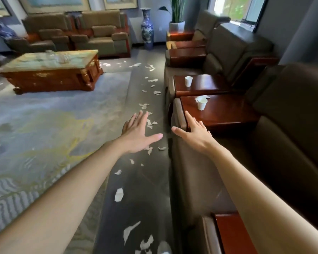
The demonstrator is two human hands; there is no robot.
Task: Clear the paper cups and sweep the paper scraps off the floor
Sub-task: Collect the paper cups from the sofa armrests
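Lounge, dark floor between rug and sofas. Littered with paper scraps from near edge to far end. Left hand and right hand stretched out, fingers straight, holding nothing. Beyond: near cup on side table, far cup on next table, both untouched. No broom seen. Judged barely started.

The left hand and right hand are bare, as are both long forearms.
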